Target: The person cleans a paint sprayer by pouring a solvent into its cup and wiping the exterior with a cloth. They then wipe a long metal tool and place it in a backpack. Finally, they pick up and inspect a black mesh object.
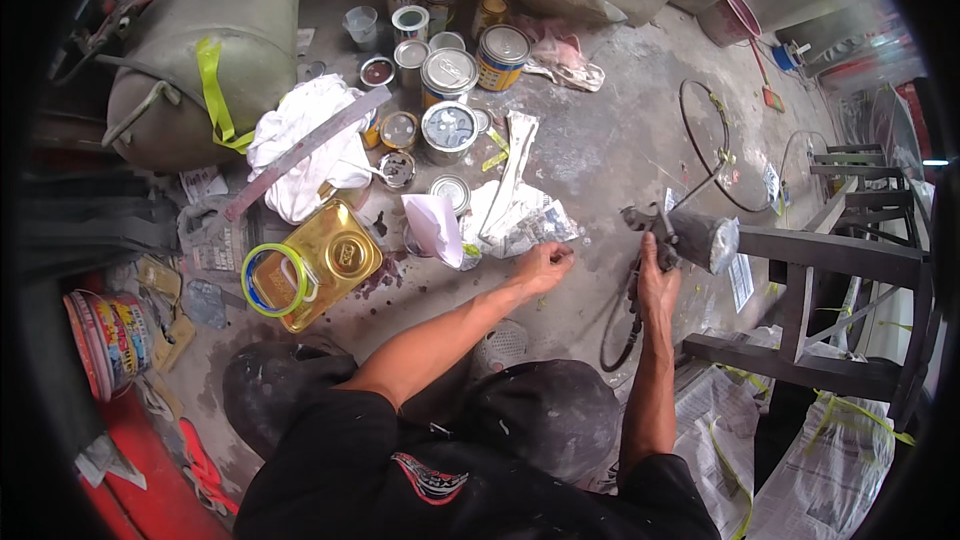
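Note:
My right hand (657, 278) is wrapped round the handle of a spray gun (664, 232). A grey cup (712, 244) is attached to the gun, tilted to the right, and a dark hose (627, 345) hangs below. My left hand (545, 268) has its fingers curled together low over the floor; whether something small is in them is hidden. Close by it lies crumpled newspaper (510, 215). Left of that stands a pale paper cone (432, 225), beside an open-looking small can (450, 193).
Several paint cans (449, 75) crowd the floor ahead. At left are a gold tin (335, 258), a white cloth (305, 140) under a long flat stick (310, 150), and a large tank (215, 40). A dark wooden frame (820, 255) stands at right; an air hose (683, 105) loops behind the gun.

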A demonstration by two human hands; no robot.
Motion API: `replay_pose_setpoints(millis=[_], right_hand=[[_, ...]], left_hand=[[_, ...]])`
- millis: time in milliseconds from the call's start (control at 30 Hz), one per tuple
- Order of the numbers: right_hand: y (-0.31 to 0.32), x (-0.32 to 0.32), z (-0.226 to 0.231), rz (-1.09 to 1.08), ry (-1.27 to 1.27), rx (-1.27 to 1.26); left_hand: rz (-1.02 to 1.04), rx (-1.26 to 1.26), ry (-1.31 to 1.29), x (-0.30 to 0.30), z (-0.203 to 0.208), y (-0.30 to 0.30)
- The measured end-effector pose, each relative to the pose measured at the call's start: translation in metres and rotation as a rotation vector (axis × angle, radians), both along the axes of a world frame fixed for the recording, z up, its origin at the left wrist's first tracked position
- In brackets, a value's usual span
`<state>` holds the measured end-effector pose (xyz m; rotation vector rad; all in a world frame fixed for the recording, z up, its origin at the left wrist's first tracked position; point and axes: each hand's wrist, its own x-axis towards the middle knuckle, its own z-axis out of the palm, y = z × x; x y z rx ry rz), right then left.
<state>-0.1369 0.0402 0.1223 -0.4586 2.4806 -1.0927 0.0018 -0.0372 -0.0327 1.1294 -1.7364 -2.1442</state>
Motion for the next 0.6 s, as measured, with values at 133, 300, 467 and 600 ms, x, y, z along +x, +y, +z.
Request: replay_pose_setpoints(millis=[133,300,467,600], right_hand=[[0.021,0.001,-0.039,0.262,0.218,0.081],[0.030,0.041,-0.036,0.449,0.294,0.042],[0.051,0.051,-0.055,0.638,0.533,0.042],[0.065,0.057,-0.050,0.782,0.427,0.076]], left_hand=[[0.107,-0.100,0.016,0.001,0.037,-0.014],[0.109,-0.336,0.130,-0.003,0.055,-0.037],[-0.232,-0.612,0.263,0.001,0.048,-0.053],[-0.441,-0.193,0.224,0.018,0.076,-0.072]])
